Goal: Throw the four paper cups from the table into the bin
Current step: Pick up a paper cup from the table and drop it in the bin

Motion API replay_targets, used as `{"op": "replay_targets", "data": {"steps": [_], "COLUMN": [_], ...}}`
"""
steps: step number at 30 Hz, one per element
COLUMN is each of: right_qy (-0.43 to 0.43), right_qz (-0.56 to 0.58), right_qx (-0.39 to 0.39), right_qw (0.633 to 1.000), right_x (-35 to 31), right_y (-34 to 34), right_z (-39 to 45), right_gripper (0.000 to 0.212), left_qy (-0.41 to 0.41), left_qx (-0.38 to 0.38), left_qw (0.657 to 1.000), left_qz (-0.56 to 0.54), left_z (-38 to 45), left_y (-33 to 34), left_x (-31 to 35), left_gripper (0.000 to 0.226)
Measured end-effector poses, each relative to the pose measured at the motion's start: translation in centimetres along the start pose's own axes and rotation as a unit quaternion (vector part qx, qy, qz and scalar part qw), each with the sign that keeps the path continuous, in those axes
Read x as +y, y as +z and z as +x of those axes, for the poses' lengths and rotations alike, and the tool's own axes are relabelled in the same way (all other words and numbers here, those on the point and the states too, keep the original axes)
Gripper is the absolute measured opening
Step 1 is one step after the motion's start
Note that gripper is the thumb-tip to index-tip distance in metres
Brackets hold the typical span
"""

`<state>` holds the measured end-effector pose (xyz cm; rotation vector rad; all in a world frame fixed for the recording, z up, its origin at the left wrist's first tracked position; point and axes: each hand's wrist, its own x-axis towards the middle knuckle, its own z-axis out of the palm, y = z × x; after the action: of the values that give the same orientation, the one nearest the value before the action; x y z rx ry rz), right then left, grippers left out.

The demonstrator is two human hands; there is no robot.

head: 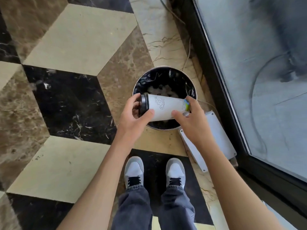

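A white paper cup with a black lid lies on its side in the air, straight over the mouth of the bin. Its long axis runs across the view, lid end toward the person's left and base toward the right, tipped slightly down at the right. A line drawing shows on its upper wall, and something green and blue sits at the base end, too blurred to identify.

The left hand grasps the lid end, thumb on the cup's near wall and fingers curled round the lid. The right hand grasps the base end, thumb pressed to the near wall and fingers over the far edge.

The bin is round with a metal rim and a black liner; pale crumpled rubbish lies at the bottom. Nothing sits between cup and opening.

Just right of the bin a flat white panel lies on the floor, and beyond it a dark door frame with glass closes that side. A thin cable trails along the frame behind the bin. To the left the patterned marble floor is open. The person's grey-and-white shoes stand just short of the bin.
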<state>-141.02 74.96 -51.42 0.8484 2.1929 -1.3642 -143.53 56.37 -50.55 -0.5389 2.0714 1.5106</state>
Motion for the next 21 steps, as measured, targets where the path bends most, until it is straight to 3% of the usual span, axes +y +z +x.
{"op": "replay_targets", "data": {"steps": [12, 21], "right_qy": [-0.033, -0.124], "right_qz": [0.027, 0.027], "right_qx": [0.008, 0.036], "right_qw": [0.999, 0.991], "right_x": [-1.9, -14.9], "right_y": [-1.0, -7.5], "right_z": [0.1, -7.0], "right_gripper": [0.072, 0.075], "left_qy": [0.021, 0.089], "left_qx": [0.006, 0.039], "left_qw": [1.000, 0.995], "left_qz": [0.006, -0.031], "left_z": [-0.2, -7.3], "left_y": [0.0, -5.9], "left_x": [2.1, 14.2], "left_gripper": [0.069, 0.066]}}
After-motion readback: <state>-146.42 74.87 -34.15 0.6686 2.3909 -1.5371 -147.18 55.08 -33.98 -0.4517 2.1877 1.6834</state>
